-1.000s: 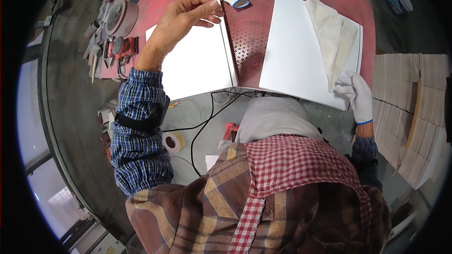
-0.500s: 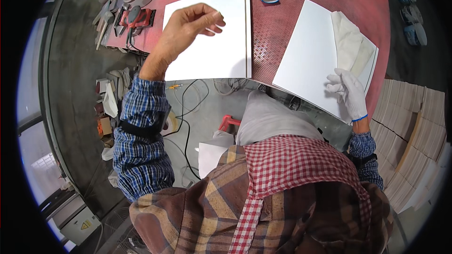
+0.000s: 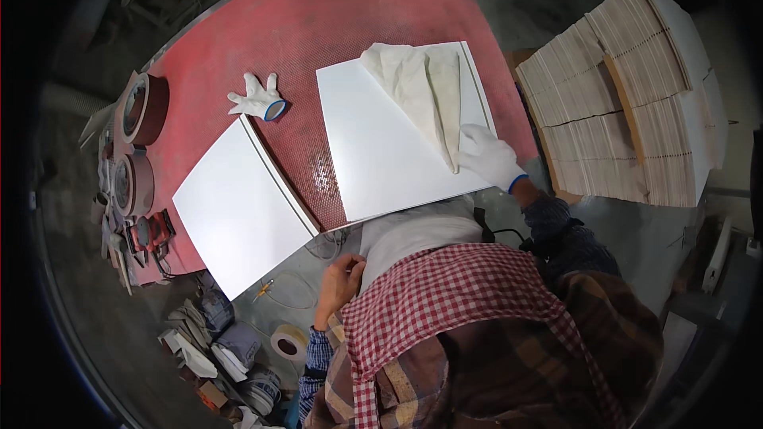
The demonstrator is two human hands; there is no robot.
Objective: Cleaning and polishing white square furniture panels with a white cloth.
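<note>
My left hand (image 3: 340,286) is bare and hangs low beside the apron (image 3: 461,290), its fingers curled in and nothing visible in them. On my right hand (image 3: 491,160) is a white work glove with a blue cuff. It lies on the right white panel (image 3: 381,167), fingers loosely stretched beside a crumpled off-white cloth (image 3: 433,99), at the cloth's right edge. A second white panel (image 3: 242,210) sits to the left, with a dark groove along its right edge. A spare white glove (image 3: 258,99) lies at that panel's far corner.
The panels lie on a red textured table (image 3: 350,4). Brown abrasive rolls (image 3: 145,109) and a red power sander (image 3: 151,230) stand at its left. A tall stack of boards (image 3: 620,103) rises on the right. On the floor are a tape roll (image 3: 288,343) and scraps.
My view has turned to the right. My left hand has dropped from above the left panel to beside the apron. My gloved right hand has moved up against the cloth's edge.
</note>
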